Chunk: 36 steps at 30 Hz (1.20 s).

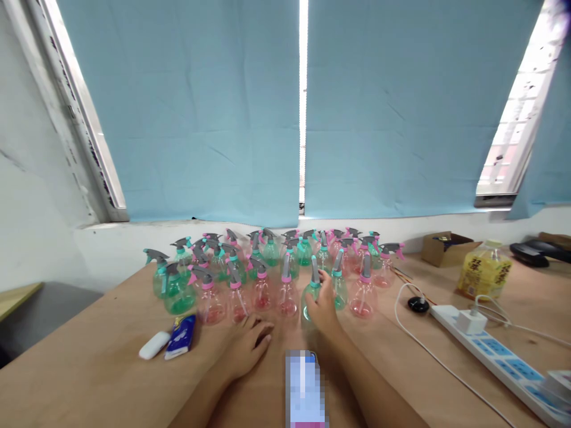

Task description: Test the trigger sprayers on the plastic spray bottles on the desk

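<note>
My right hand [325, 302] is closed around a green spray bottle [308, 295] with a grey trigger head, which stands upright in the front row. My left hand [247, 348] lies on the tabletop, fingers loosely stretched and holding nothing. Just beyond its fingertips stands a pink spray bottle [238, 302]. Another pink spray bottle [288, 300] is to the left of the held one, and a green spray bottle [339, 291] stands close on its right. Several more pink and green bottles crowd behind in rows, partly hiding one another.
A phone [306, 386] with a blurred screen lies between my forearms. At left are a blue tissue pack [182, 336] and a white rounded object [154, 345]. On the right are a power strip [495, 356] with cables, a yellow jug [484, 270] and a cardboard box [439, 252].
</note>
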{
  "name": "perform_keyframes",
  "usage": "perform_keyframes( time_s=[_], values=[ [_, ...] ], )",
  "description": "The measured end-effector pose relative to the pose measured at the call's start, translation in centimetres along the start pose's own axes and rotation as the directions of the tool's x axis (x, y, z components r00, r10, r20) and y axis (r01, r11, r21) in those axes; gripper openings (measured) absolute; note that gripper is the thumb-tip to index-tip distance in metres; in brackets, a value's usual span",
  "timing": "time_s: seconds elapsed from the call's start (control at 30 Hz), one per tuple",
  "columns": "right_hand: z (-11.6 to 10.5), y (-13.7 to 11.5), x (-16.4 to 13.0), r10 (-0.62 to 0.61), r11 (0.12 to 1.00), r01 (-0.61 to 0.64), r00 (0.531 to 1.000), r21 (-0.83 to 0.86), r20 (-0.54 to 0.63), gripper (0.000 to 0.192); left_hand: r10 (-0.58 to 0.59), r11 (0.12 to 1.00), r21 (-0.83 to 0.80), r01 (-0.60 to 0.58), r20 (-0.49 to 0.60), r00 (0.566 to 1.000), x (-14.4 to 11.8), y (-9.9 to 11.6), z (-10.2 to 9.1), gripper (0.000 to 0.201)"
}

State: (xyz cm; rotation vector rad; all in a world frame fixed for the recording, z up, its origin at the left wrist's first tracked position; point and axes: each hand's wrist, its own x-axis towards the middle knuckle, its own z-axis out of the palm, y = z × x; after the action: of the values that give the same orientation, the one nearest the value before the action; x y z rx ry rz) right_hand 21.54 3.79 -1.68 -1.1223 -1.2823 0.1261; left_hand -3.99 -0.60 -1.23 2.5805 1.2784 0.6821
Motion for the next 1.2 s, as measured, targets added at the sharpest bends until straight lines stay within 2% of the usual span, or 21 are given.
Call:
perform_keyframes(
  time_s=[0.17, 0.33, 0.5, 0.57, 0.67, 0.73, 0.8, 0.93, 1.1, 1.2],
  values=[
    [0.6, 0.9, -0.1, -0.076, 0.997, 0.075, 0.997, 0.014, 0.034, 0.061, 0.005, 1.000, -0.007, -0.005, -0.004, 1.000, 0.0, 0.0, 0.0, 0.031],
    [0.5, 1.6, 0.2, -0.060, 0.998, 0.057, 0.993, 0.032, 0.105, 0.059, 0.010, 1.000, 0.003, -0.010, -0.006, 1.000, 0.1, -0.1, 0.0, 0.031],
    [0.6, 1.7, 0.2, -0.074, 0.996, 0.070, 0.993, 0.047, 0.094, 0.058, 0.002, 1.000, -0.004, -0.002, -0.004, 1.000, 0.0, -0.1, 0.0, 0.031],
    [0.3, 1.2, 0.2, -0.073, 0.997, 0.071, 0.996, 0.043, 0.051, 0.055, -0.006, 1.000, -0.005, 0.006, 0.001, 1.000, 0.0, -0.1, 0.1, 0.032],
    [-0.9, 0.0, 0.6, -0.092, 0.995, 0.093, 0.992, 0.018, -0.083, 0.035, -0.002, 1.000, -0.018, 0.002, 0.011, 1.000, 0.0, -0.2, 0.1, 0.033],
    [-1.9, -0.8, 1.1, -0.122, 0.992, 0.117, 0.975, -0.036, -0.186, 0.021, -0.005, 1.000, -0.017, 0.005, 0.018, 1.000, 0.0, -0.2, 0.1, 0.033],
    [-2.7, -1.1, 1.7, -0.135, 0.988, 0.106, 0.952, -0.116, -0.274, 0.018, -0.011, 1.000, -0.011, 0.011, 0.019, 1.000, 0.0, -0.1, 0.1, 0.033],
    [-3.0, -0.2, 2.4, -0.103, 0.979, 0.026, 0.919, -0.201, -0.381, 0.037, -0.008, 1.000, -0.014, 0.008, 0.005, 1.000, 0.0, -0.1, 0.0, 0.033],
    [-2.4, 1.9, 2.4, 0.012, 0.986, -0.060, 0.959, -0.159, -0.283, 0.055, -0.006, 1.000, -0.012, 0.006, 0.008, 1.000, 0.1, -0.1, 0.1, 0.032],
    [-2.3, 2.6, 2.2, 0.007, 0.982, -0.055, 0.967, -0.179, -0.256, 0.057, -0.005, 1.000, -0.008, 0.005, 0.014, 1.000, 0.1, -0.2, 0.1, 0.032]
  ],
)
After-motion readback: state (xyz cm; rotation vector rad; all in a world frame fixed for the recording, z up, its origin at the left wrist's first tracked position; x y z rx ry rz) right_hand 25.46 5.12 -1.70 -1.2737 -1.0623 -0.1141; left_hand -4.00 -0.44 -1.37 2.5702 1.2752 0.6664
